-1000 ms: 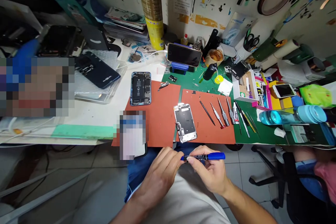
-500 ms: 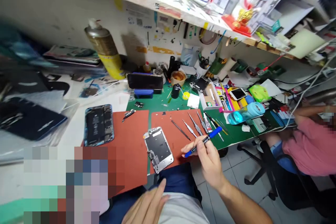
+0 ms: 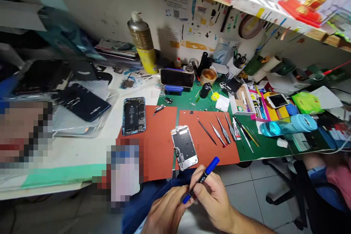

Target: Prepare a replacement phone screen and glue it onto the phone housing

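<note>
1. Nearest, low over the lap, the left hand [image 3: 164,212] had its fingers drawn together and bent toward the right hand [image 3: 212,193]; whether it gripped anything could not be told.
2. The right hand pinched a blue-and-black marker [image 3: 202,179] between thumb and fingers. The marker sat slantwise in front of the person, just short of the tabletop [image 3: 90,150], one blue end up to the right, the other down beside the left hand's fingertips.
3. At the tabletop's near edge, to the left, lay a device with a blurred-out screen [image 3: 124,175] (the blocks hid whatever it displayed).
4. Just beyond the hands, a phone display assembly [image 3: 186,146] lay with its dark backing up, mostly on the right orange mat [image 3: 214,155], near the left orange mat [image 3: 159,153].
5. To its right, a dark rod [image 3: 207,132] and three slim drivers [image 3: 223,129] lay slanted in a row, a white tube [image 3: 236,128] just beside them.
6. Farther to the left, an opened blue-framed phone [image 3: 134,116] showed its battery and inner parts.
7. Behind these, a dark-screened phone [image 3: 177,78] leaned sideways in a blue stand [image 3: 174,89].
8. Farthest back, a yellow spray can [image 3: 144,47] stood near the wall.
</note>
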Available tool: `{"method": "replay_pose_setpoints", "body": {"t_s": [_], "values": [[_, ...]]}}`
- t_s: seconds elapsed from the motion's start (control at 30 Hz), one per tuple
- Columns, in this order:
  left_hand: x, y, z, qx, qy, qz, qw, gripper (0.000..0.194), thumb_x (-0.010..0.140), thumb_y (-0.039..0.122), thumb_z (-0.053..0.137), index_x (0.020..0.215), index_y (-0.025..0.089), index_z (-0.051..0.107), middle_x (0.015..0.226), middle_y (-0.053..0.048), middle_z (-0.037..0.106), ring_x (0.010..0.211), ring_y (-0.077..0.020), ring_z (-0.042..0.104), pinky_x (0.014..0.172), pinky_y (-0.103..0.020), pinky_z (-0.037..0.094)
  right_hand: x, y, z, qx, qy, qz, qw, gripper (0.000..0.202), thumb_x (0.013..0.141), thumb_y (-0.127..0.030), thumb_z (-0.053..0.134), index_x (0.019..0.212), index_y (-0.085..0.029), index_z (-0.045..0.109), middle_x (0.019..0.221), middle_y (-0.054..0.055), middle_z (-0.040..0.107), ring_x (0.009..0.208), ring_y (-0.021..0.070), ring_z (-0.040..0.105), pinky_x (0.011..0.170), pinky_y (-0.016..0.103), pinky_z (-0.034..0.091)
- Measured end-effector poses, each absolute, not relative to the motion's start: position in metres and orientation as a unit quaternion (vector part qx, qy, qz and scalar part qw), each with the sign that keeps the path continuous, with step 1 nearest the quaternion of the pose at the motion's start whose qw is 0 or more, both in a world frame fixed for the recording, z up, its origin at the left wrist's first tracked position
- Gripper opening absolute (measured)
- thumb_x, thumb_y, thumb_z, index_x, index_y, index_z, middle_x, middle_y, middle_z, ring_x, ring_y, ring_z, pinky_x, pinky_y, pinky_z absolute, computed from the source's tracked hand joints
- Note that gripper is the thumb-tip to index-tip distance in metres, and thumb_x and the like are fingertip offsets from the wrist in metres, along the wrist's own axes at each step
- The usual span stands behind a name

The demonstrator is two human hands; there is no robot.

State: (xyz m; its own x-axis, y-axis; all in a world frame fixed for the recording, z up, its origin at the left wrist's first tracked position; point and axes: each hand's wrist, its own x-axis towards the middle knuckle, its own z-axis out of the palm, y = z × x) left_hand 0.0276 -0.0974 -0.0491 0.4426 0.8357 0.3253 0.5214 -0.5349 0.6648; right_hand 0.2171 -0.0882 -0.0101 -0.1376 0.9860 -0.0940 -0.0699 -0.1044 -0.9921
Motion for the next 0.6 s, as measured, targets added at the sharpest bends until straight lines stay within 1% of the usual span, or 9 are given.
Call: {"method": "replay_pose_setpoints", "body": {"t_s": [0.03, 0.1, 0.17, 0.27, 0.37, 0.4, 0.47, 0.53, 0.6], "values": [[0.031, -0.096, -0.045, 0.816, 0.407, 0.316, 0.263, 0.028, 0.118, 0.031, 0.037, 0.117, 0.026, 0.064, 0.093, -0.001, 0.081, 0.081, -0.0127, 0.081, 0.075, -0.018, 0.062, 0.218, -0.089, -0.012, -0.479, -0.498, 0.559, 0.459, 0.037, 0.108, -0.053, 0.060, 0.092, -0.022, 0.071, 0.087, 0.004, 0.063, 0.069, 0.0150, 0.064, 0.063, 0.026, 0.057], [0.036, -0.096, -0.041, 0.812, 0.393, 0.319, 0.290, 0.030, 0.117, 0.025, 0.036, 0.101, 0.026, 0.061, 0.083, 0.001, 0.075, 0.072, -0.0125, 0.077, 0.067, -0.020, 0.059, 0.221, -0.089, -0.012, -0.488, -0.509, 0.543, 0.456, 0.034, 0.106, -0.052, 0.063, 0.092, -0.022, 0.072, 0.087, 0.004, 0.064, 0.071, 0.0161, 0.065, 0.065, 0.026, 0.059], [0.039, -0.097, -0.041, 0.806, 0.390, 0.320, 0.309, 0.030, 0.116, 0.023, 0.037, 0.094, 0.026, 0.057, 0.077, 0.003, 0.070, 0.065, -0.0130, 0.072, 0.061, -0.022, 0.056, 0.224, -0.090, -0.012, -0.490, -0.504, 0.551, 0.450, 0.032, 0.105, -0.050, 0.066, 0.092, -0.022, 0.072, 0.089, 0.004, 0.065, 0.069, 0.0155, 0.065, 0.064, 0.026, 0.060], [0.039, -0.101, -0.046, 0.806, 0.388, 0.313, 0.320, 0.027, 0.117, 0.024, 0.038, 0.099, 0.025, 0.058, 0.080, 0.002, 0.071, 0.064, -0.0138, 0.071, 0.060, -0.024, 0.056, 0.226, -0.096, -0.013, -0.504, -0.506, 0.552, 0.432, 0.031, 0.105, -0.049, 0.067, 0.091, -0.022, 0.072, 0.088, 0.005, 0.066, 0.071, 0.0162, 0.066, 0.066, 0.027, 0.059], [0.037, -0.104, -0.051, 0.817, 0.387, 0.311, 0.292, 0.022, 0.117, 0.035, 0.043, 0.114, 0.024, 0.062, 0.089, 0.001, 0.078, 0.074, -0.0152, 0.078, 0.067, -0.026, 0.060, 0.231, -0.103, -0.018, -0.514, -0.494, 0.553, 0.432, 0.032, 0.109, -0.048, 0.059, 0.094, -0.022, 0.069, 0.087, 0.006, 0.069, 0.078, 0.0185, 0.067, 0.073, 0.030, 0.058], [0.036, -0.105, -0.052, 0.823, 0.386, 0.309, 0.280, 0.024, 0.117, 0.038, 0.044, 0.118, 0.023, 0.063, 0.089, 0.001, 0.079, 0.076, -0.0157, 0.079, 0.067, -0.026, 0.060, 0.235, -0.104, -0.020, -0.517, -0.474, 0.563, 0.436, 0.032, 0.111, -0.048, 0.056, 0.096, -0.022, 0.068, 0.085, 0.005, 0.069, 0.075, 0.0180, 0.066, 0.071, 0.030, 0.057], [0.035, -0.106, -0.055, 0.832, 0.386, 0.300, 0.263, 0.027, 0.117, 0.041, 0.044, 0.119, 0.023, 0.064, 0.084, 0.002, 0.078, 0.071, -0.0157, 0.079, 0.061, -0.028, 0.058, 0.247, -0.102, -0.021, -0.539, -0.427, 0.564, 0.458, 0.035, 0.113, -0.050, 0.052, 0.098, -0.022, 0.067, 0.073, 0.001, 0.062, 0.062, 0.0148, 0.058, 0.059, 0.027, 0.050], [0.035, -0.108, -0.059, 0.835, 0.388, 0.290, 0.263, 0.031, 0.118, 0.041, 0.041, 0.113, 0.024, 0.066, 0.075, 0.005, 0.074, 0.062, -0.0145, 0.075, 0.056, -0.028, 0.055, 0.263, -0.094, -0.018, -0.584, -0.392, 0.516, 0.489, 0.039, 0.112, -0.052, 0.054, 0.099, -0.020, 0.072, 0.064, -0.003, 0.051, 0.055, 0.0119, 0.046, 0.050, 0.024, 0.038], [0.034, -0.109, -0.065, 0.831, 0.399, 0.286, 0.263, 0.037, 0.118, 0.043, 0.038, 0.106, 0.026, 0.068, 0.071, 0.006, 0.072, 0.058, -0.0132, 0.073, 0.055, -0.027, 0.054, 0.281, -0.082, -0.009, -0.626, -0.374, 0.446, 0.519, 0.038, 0.108, -0.052, 0.062, 0.104, -0.017, 0.077, 0.065, -0.003, 0.048, 0.056, 0.0112, 0.043, 0.050, 0.024, 0.035]]}}
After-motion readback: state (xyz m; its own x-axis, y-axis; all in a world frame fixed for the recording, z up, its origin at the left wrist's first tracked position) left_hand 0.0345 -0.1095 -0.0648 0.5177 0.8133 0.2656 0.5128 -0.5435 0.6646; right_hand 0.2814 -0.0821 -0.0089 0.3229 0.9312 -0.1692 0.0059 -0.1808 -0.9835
